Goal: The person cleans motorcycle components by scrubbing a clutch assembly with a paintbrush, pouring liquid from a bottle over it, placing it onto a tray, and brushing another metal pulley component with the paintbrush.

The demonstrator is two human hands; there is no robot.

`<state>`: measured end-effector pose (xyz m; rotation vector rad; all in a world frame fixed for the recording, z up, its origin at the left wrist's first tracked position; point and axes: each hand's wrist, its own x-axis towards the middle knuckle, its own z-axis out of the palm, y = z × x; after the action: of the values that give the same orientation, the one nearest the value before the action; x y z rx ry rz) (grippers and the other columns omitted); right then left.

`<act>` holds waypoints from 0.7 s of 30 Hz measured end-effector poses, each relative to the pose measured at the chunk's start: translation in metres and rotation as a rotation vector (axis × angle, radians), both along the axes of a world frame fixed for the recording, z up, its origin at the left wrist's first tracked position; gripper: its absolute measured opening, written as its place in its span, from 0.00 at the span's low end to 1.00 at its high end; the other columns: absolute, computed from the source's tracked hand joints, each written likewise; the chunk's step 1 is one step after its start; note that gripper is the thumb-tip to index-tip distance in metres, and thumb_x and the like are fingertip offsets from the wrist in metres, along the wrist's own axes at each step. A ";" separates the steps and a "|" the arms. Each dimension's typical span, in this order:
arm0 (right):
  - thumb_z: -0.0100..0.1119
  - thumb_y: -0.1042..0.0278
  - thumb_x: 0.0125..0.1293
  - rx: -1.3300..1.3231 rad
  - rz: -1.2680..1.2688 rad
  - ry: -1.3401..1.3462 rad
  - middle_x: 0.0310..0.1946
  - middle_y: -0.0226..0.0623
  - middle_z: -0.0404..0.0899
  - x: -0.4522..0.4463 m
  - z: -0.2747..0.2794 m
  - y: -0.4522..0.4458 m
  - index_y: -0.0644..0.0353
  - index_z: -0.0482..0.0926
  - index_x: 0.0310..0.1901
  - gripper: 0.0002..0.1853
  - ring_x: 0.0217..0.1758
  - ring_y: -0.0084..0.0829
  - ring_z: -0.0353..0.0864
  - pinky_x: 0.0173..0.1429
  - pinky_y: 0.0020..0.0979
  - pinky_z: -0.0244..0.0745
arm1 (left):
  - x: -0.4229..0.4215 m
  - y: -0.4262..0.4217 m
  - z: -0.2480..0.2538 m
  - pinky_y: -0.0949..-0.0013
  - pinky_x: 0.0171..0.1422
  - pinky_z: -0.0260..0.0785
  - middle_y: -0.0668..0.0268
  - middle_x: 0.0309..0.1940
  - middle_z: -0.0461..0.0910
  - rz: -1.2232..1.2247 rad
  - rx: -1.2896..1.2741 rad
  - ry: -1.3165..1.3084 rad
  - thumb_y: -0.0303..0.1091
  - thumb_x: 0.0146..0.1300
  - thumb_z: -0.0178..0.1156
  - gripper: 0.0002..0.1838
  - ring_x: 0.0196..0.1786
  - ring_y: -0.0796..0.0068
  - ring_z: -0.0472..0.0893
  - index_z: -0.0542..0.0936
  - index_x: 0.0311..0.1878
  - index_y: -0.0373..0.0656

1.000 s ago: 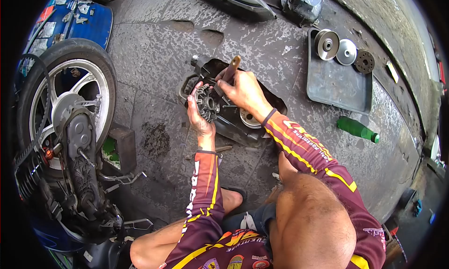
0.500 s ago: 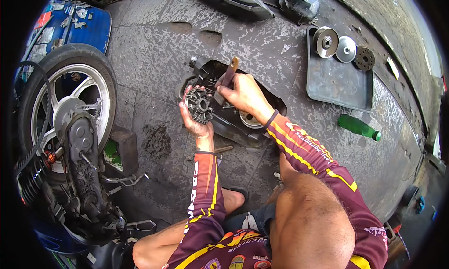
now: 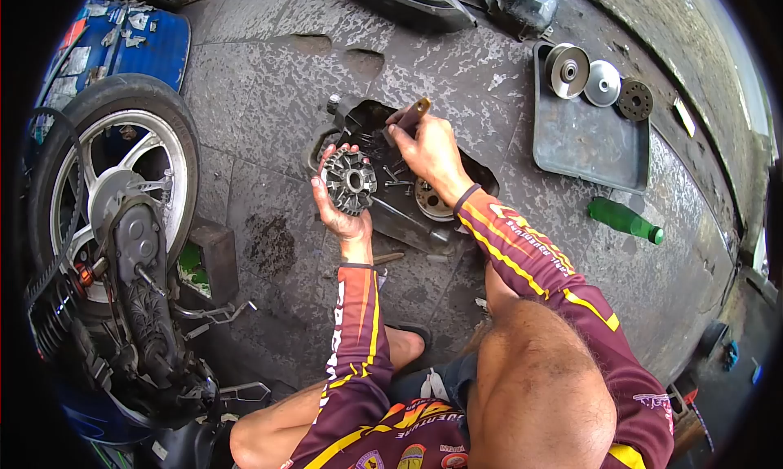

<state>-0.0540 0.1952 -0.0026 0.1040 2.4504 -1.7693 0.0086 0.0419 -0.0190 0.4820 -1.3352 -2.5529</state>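
Observation:
My left hand (image 3: 333, 214) is wrapped round a round finned metal pulley part (image 3: 342, 193) with a hole at its hub, its vaned side facing up. My right hand (image 3: 431, 152) grips a brush (image 3: 413, 115) by its worn wooden handle; the bristle end is partly hidden and blurred. The brush is apart from the pulley part, to its upper right. Beneath both hands lies a black plastic cover (image 3: 400, 223), hollow side up. Several bolts (image 3: 395, 178) and a round metal piece (image 3: 428, 200) sit inside it.
On the right, a grey tray (image 3: 591, 155) holds round metal parts (image 3: 603, 84) along its far side. A green bottle (image 3: 625, 219) lies below it. A wheel (image 3: 183, 163) with an exposed engine case (image 3: 140, 241) stands at left. A dark fairing (image 3: 404, 2) lies at the far edge.
My right hand has moved the brush up and to the right, away from the pulley part. The pulley part's vaned face and the bolts show more fully. My left hand has barely moved.

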 end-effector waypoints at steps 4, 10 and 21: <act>0.61 0.72 0.64 0.239 0.192 0.208 0.39 0.49 0.84 -0.001 -0.028 0.006 0.62 0.82 0.43 0.08 0.43 0.53 0.84 0.46 0.45 0.79 | -0.002 -0.008 0.007 0.34 0.65 0.68 0.55 0.61 0.76 0.003 0.240 -0.003 0.61 0.74 0.44 0.33 0.66 0.53 0.75 0.70 0.68 0.44; 0.63 0.73 0.62 -0.252 0.200 0.105 0.37 0.47 0.87 0.004 0.031 0.008 0.64 0.83 0.43 0.08 0.41 0.47 0.87 0.46 0.40 0.80 | 0.000 -0.023 0.000 0.32 0.69 0.63 0.55 0.64 0.74 -0.032 0.448 -0.001 0.59 0.75 0.43 0.32 0.68 0.49 0.72 0.68 0.70 0.45; 0.63 0.83 0.51 0.038 0.737 0.197 0.37 0.44 0.87 -0.008 0.027 0.012 0.63 0.84 0.43 0.15 0.44 0.46 0.87 0.50 0.38 0.81 | -0.012 -0.039 0.013 0.56 0.63 0.75 0.51 0.56 0.80 -0.196 0.242 -0.280 0.57 0.75 0.46 0.31 0.57 0.58 0.81 0.75 0.63 0.37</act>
<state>-0.0623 0.2069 0.0240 -0.8847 2.1953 -1.4347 -0.0036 0.0031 -0.0059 0.8166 -1.2135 -2.9149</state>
